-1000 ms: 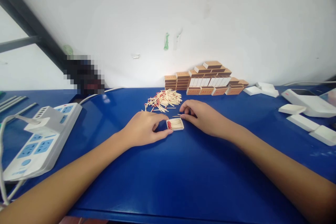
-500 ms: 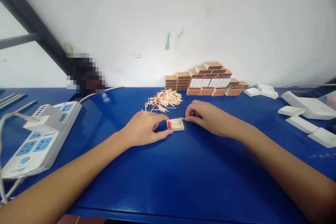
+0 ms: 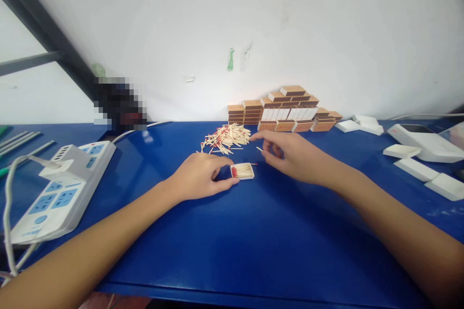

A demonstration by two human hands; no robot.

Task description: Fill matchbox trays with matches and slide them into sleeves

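Note:
A small white matchbox tray (image 3: 247, 178) lies on the blue table, filled with matchsticks (image 3: 245, 170) whose red heads are mostly at its left end. One matchstick (image 3: 255, 164) pokes past the back right corner, red head outward. My left hand (image 3: 197, 176) grips the tray's left end between thumb and index finger. My right hand (image 3: 284, 152) hovers behind and right of the tray, its index finger stretched toward the loose match pile (image 3: 228, 138). A pale matchstick (image 3: 259, 148) shows at the right thumb tip, seemingly held against the middle finger.
Brown and white matchboxes (image 3: 290, 113) are stacked against the wall. White trays (image 3: 416, 170) and a white device (image 3: 424, 144) sit at the right. A power strip (image 3: 79, 207) with cables lies at the left, with thin rods (image 3: 21, 141) beyond it.
My right hand has moved up and away from the tray's right end, its index finger now extended toward the pile. A red-headed match end now shows at the tray's corner. My left hand stays put.

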